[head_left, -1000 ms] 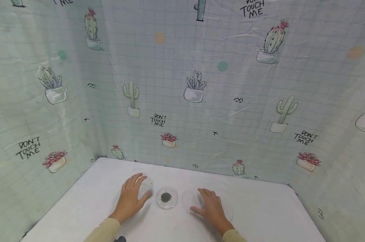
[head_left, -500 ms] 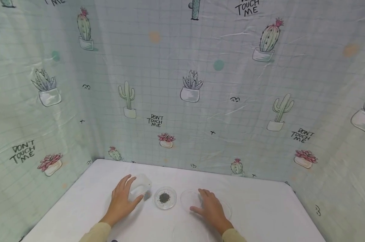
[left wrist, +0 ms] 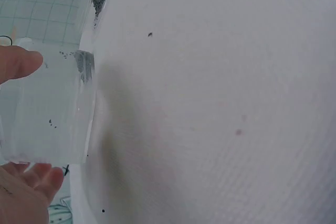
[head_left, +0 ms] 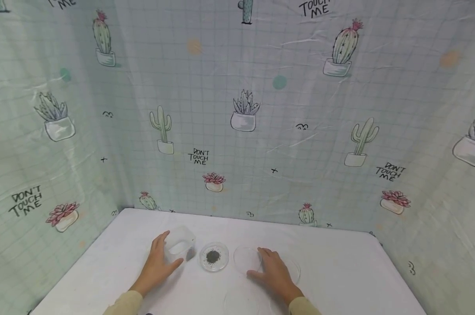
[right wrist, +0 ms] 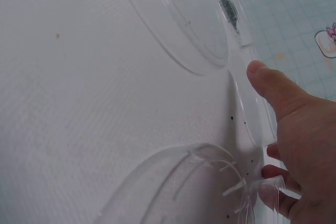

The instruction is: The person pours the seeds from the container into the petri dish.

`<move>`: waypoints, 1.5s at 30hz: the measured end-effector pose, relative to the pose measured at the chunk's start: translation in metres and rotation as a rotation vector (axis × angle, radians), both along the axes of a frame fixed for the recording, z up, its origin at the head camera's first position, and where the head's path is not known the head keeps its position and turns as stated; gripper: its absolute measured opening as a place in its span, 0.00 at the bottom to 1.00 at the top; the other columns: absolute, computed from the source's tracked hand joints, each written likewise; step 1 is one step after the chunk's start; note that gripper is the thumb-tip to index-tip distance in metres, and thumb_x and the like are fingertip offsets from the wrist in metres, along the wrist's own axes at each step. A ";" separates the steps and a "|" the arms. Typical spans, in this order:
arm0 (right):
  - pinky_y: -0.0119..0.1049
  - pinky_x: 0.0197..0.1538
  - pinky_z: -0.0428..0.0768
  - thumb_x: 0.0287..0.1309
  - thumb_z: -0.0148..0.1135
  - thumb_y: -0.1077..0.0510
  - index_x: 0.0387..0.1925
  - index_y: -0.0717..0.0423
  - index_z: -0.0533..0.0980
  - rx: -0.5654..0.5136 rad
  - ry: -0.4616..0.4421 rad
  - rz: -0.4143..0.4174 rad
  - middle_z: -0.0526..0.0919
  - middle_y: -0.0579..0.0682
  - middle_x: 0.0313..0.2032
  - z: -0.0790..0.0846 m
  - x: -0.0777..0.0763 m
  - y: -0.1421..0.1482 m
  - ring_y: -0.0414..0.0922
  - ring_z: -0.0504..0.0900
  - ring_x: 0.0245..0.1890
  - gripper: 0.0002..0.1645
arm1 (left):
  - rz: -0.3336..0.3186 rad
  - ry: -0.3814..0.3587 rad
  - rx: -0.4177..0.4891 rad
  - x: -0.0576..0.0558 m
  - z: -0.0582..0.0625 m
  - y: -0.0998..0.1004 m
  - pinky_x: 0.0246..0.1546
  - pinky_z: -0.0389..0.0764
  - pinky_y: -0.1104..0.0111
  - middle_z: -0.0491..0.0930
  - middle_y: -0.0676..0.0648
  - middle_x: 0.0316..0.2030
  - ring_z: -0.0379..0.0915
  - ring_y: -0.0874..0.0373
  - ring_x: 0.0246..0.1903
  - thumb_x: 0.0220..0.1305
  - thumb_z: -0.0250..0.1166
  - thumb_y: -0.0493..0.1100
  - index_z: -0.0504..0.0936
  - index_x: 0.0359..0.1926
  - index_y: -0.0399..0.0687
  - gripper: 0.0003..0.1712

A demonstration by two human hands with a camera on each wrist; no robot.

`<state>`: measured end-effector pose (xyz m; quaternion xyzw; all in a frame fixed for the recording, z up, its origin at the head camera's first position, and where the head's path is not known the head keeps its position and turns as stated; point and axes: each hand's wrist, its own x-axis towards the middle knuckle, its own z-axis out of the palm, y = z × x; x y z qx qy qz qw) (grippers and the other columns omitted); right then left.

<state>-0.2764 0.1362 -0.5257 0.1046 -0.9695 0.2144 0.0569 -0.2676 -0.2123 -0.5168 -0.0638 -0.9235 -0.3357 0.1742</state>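
My left hand (head_left: 157,264) stands beside a clear plastic tub (head_left: 183,238), fingers and thumb spread loosely about it. In the left wrist view the tub (left wrist: 47,103) has dark grains clinging inside near its base, and the thumb (left wrist: 23,62) overlaps its upper side. Right of the tub, a round clear dish (head_left: 203,264) holds a small heap of dark grains (head_left: 213,257). My right hand (head_left: 276,273) hovers relaxed between clear round dishes, its fingertips close to the rim of a see-through dish (head_left: 245,261) and its palm over another dish (head_left: 295,272).
Another clear dish (head_left: 241,299) lies toward the front of the white table (head_left: 347,271). A large clear dish (right wrist: 178,24) and a nearer one (right wrist: 168,171) show in the right wrist view. Stray dark specks dot the cloth. A cactus-print curtain (head_left: 221,100) encloses the back and sides.
My left hand has drawn back to the left and its fingers have spread away from the tub, showing more of it. The right hand stays almost in place. The head view has shifted slightly.
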 end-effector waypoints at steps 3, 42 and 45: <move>0.48 0.59 0.72 0.38 0.64 0.31 0.58 0.58 0.68 0.007 0.007 0.009 0.74 0.54 0.55 -0.001 -0.001 0.000 0.53 0.71 0.55 0.50 | 0.004 -0.026 0.011 0.001 0.000 0.000 0.58 0.65 0.43 0.53 0.35 0.63 0.60 0.37 0.59 0.47 0.70 0.48 0.47 0.68 0.44 0.54; 0.49 0.61 0.70 0.40 0.64 0.31 0.59 0.57 0.67 -0.037 0.001 -0.001 0.74 0.54 0.55 -0.002 0.000 0.002 0.52 0.71 0.56 0.50 | -0.057 0.048 -0.008 0.000 0.032 0.047 0.55 0.74 0.54 0.56 0.44 0.64 0.60 0.46 0.62 0.44 0.72 0.47 0.50 0.69 0.53 0.53; 0.49 0.61 0.70 0.41 0.63 0.31 0.59 0.57 0.67 -0.033 0.001 -0.003 0.74 0.54 0.55 -0.001 0.001 0.001 0.52 0.70 0.57 0.49 | -0.062 0.046 -0.011 -0.001 0.034 0.053 0.58 0.71 0.52 0.57 0.46 0.64 0.59 0.47 0.62 0.44 0.72 0.48 0.51 0.68 0.54 0.54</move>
